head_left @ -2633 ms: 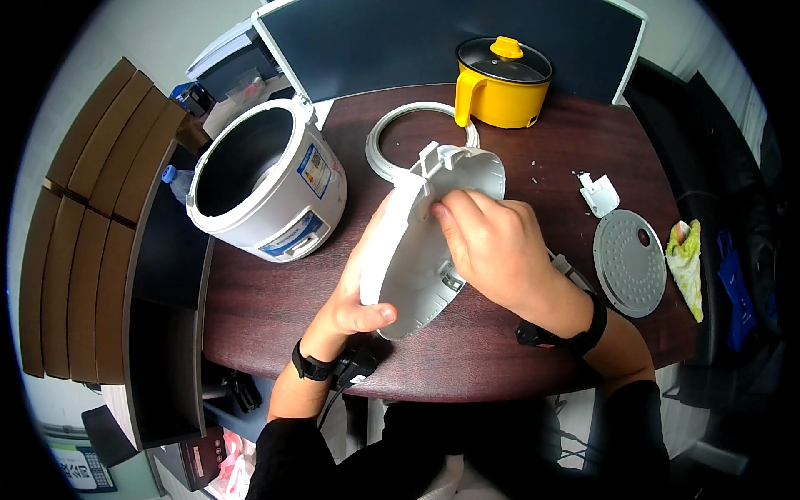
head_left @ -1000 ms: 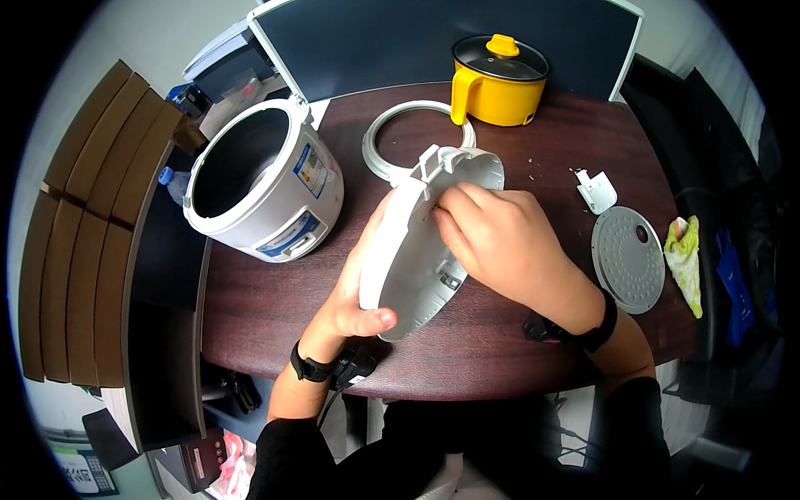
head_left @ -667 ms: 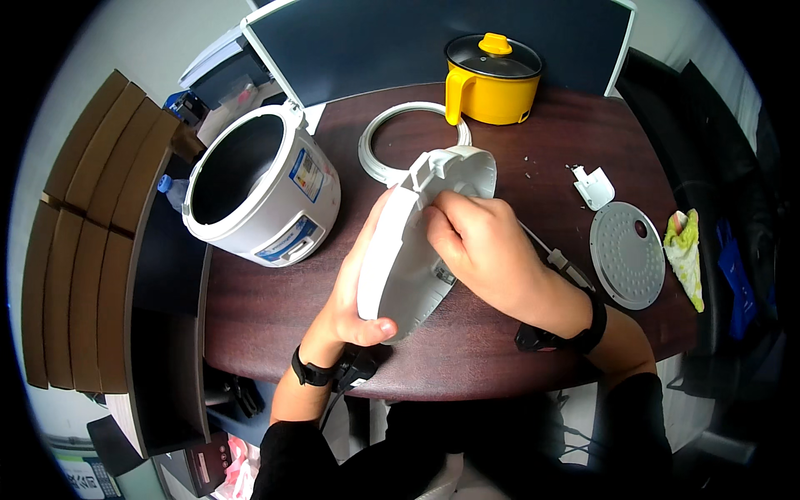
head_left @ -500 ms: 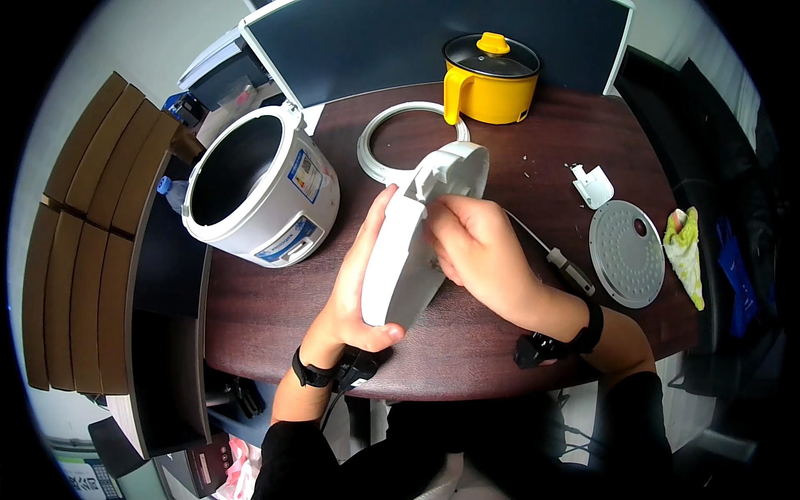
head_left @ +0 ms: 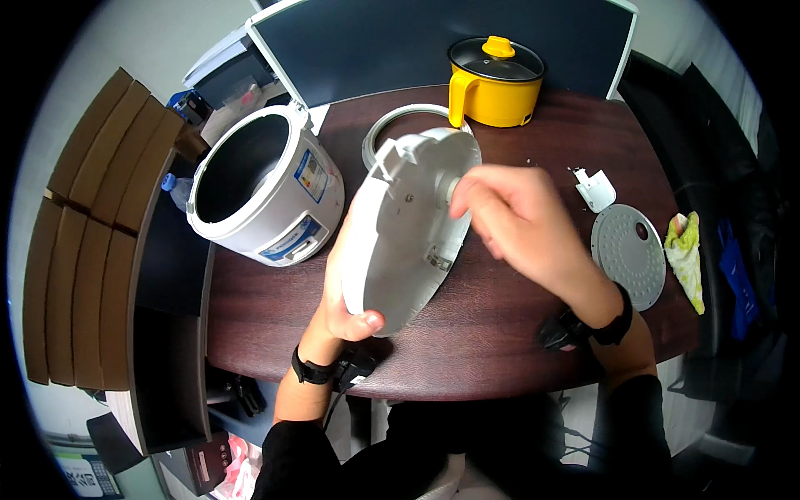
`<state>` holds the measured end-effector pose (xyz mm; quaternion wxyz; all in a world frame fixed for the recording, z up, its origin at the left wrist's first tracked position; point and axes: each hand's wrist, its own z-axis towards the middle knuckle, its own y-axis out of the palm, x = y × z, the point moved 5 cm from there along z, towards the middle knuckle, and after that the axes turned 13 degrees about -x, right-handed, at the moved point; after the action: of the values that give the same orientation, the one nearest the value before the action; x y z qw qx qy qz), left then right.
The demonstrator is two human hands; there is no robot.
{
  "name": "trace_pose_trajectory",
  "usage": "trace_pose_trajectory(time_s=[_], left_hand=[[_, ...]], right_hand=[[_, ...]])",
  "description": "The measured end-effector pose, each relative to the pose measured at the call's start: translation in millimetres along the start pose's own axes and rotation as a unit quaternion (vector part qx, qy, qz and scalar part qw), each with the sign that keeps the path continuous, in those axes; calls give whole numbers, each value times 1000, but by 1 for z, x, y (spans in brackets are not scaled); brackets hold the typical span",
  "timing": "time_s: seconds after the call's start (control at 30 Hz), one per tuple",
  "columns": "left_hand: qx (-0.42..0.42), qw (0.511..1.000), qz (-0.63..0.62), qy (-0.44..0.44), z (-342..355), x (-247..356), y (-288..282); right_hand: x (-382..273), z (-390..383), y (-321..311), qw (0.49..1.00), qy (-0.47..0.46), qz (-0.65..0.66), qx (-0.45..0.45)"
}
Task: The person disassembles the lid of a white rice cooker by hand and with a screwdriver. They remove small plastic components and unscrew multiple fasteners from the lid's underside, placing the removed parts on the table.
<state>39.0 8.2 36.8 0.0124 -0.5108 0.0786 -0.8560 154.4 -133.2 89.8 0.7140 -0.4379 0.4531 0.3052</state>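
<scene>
My left hand (head_left: 340,283) grips the rim of a white rice cooker lid shell (head_left: 392,258), tipped on its side above the table, with the thumb at its lower edge. The shell's hollow inside faces right and shows small metal fittings. My right hand (head_left: 512,212) is at the shell's right side, its fingers curled together near a round white part inside. What those fingers hold, if anything, is hidden. To the left stands the white rice cooker body (head_left: 308,208), open at the top. A pale ring (head_left: 371,137) lies behind the shell, partly covered by it.
A yellow pot (head_left: 500,100) with a glass lid stands at the back by a dark screen panel (head_left: 400,50). On the right lie a white plastic piece (head_left: 594,190), a perforated grey disc (head_left: 625,258) and a yellow-green cloth (head_left: 685,258). Cardboard boxes (head_left: 83,242) line the left.
My right hand has drawn out of the lid shell, rightward and up. The shell has turned, so more of its inside shows. The screwdriver on the table is now hidden behind my right arm.
</scene>
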Motion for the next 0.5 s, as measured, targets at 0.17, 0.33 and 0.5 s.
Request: trace_pose_trajectory(time_s=[0.17,0.33,0.5], left_hand=[[87,985,-121,-87,-16,-4,-3],[105,975,-159,-110,-23,-4,-3],[107,972,-174,-117,-29,-5,-4]], right_hand=[[17,-3,-69,956,62,-272,85],[100,1,-114,888,337,-313,-6],[159,15,-118,845,446,-290,-49]])
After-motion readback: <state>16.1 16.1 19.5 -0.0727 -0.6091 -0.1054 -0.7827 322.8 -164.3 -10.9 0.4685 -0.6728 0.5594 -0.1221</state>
